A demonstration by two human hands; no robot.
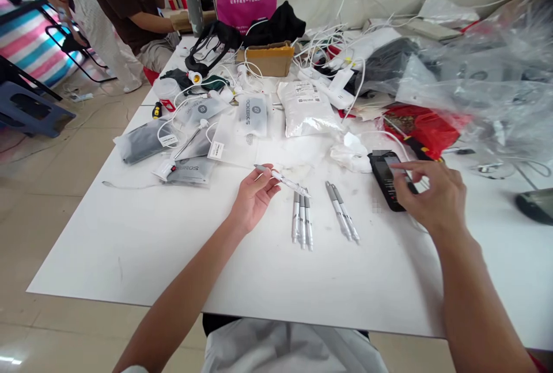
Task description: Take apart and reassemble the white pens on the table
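My left hand (256, 195) is closed on a white-and-grey pen (285, 180), held at a slant above the table between thumb and fingers. Just right of it and below, three similar pens (303, 220) lie side by side on the white table (242, 286). Two more pens (339, 212) rest close together further right. A black phone (383, 181) with a lit screen lies beyond them. Over it is my right hand (432, 194), index finger stretched toward the screen, with nothing held. Whether the fingertip touches the screen I cannot tell.
Crumpled white tissue (351, 153) sits left of the phone. Plastic packets (253, 115), a white parcel (307, 109), cables and a cardboard box (270, 60) crowd the back. Clear plastic bags (466, 76) pile up at right. A seated person (125, 4) is at far left.
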